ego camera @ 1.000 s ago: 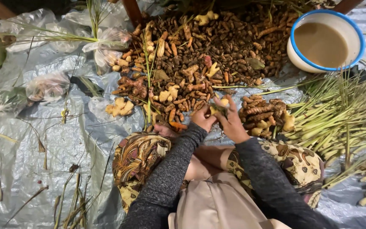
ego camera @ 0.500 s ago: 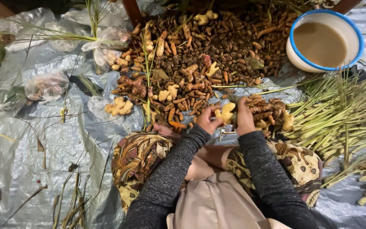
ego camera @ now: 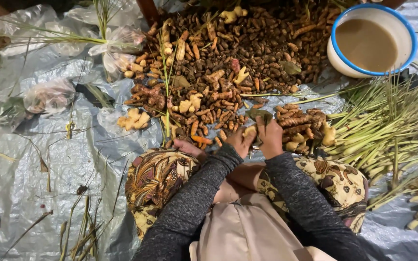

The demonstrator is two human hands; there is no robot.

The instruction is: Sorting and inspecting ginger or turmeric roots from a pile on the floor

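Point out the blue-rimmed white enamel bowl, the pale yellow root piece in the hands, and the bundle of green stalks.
Blue-rimmed white enamel bowl (ego camera: 338, 59): head view, on its left outer wall.
Pale yellow root piece (ego camera: 250, 131): head view, on the part showing above the left hand (ego camera: 240, 141).
Bundle of green stalks (ego camera: 388, 130): head view, mid-length of the stalks.

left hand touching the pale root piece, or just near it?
Touching. Head view: the left hand has its fingers curled around the pale root piece, no gap visible.

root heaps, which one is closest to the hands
The small heap of brown roots just above the right hand, touching distance; the big pile and the pale yellow clump lie farther off.
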